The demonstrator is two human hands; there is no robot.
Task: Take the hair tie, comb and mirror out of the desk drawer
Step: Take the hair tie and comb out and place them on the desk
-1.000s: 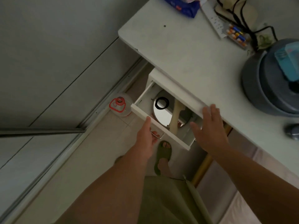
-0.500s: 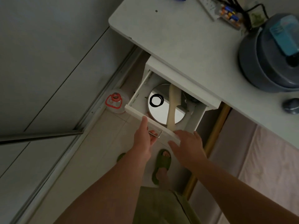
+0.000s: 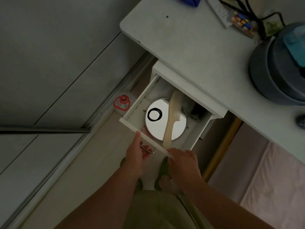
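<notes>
The white desk drawer (image 3: 142, 103) stands pulled out under the desktop. A round mirror (image 3: 158, 128) lies flat in it. On the mirror's left half rests a black hair tie (image 3: 154, 114). A cream comb (image 3: 172, 119) lies across the mirror's right side, handle toward me. My left hand (image 3: 137, 152) grips the metal drawer handle (image 3: 152, 151) on the front panel, thumb on the top edge. My right hand (image 3: 183, 164) rests its fingertips on the front panel's right end, just below the comb's handle, holding nothing.
The white desk (image 3: 189, 47) carries a grey-blue round appliance (image 3: 279, 70), a power strip (image 3: 220, 12), cables and batteries at the back right. A clear jar with a red lid (image 3: 122, 103) stands on the floor left of the drawer. My feet in green slippers (image 3: 162, 172) are below.
The drawer has slid further out, showing the whole mirror and comb. My right hand dropped from the desktop edge to the right end of the drawer front.
</notes>
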